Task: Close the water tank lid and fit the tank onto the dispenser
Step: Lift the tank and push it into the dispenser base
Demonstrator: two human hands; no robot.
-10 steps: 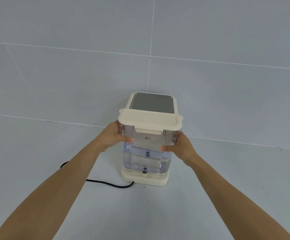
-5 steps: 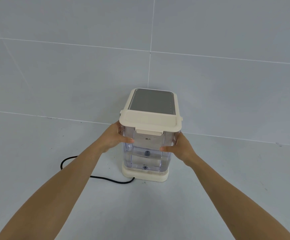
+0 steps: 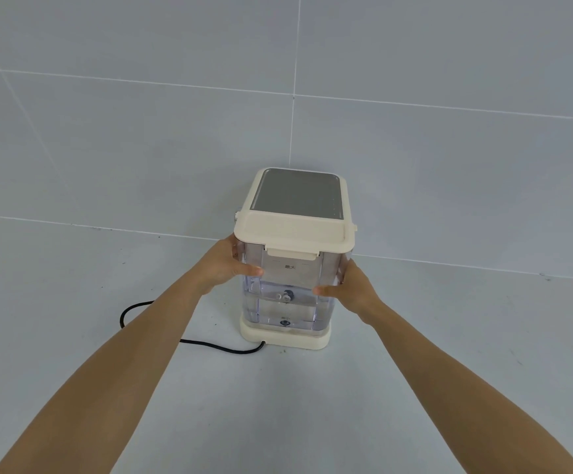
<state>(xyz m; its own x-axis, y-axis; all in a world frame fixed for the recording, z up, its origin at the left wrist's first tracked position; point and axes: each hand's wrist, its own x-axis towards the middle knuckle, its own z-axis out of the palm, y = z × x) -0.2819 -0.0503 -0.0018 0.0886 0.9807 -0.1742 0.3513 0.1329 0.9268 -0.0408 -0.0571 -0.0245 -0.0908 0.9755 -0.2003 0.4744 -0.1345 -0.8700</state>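
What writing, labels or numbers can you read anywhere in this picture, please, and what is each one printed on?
"最大": on the clear front wall of the water tank, just under the lid latch.
A second small mark low on the tank front, above the bottom valve: too small to read.
Nothing else legible.

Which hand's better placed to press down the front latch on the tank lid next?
Probably the left. The left hand grips the tank higher, its thumb close beneath the lid and front latch. The right hand sits lower on the side, farther from the latch.
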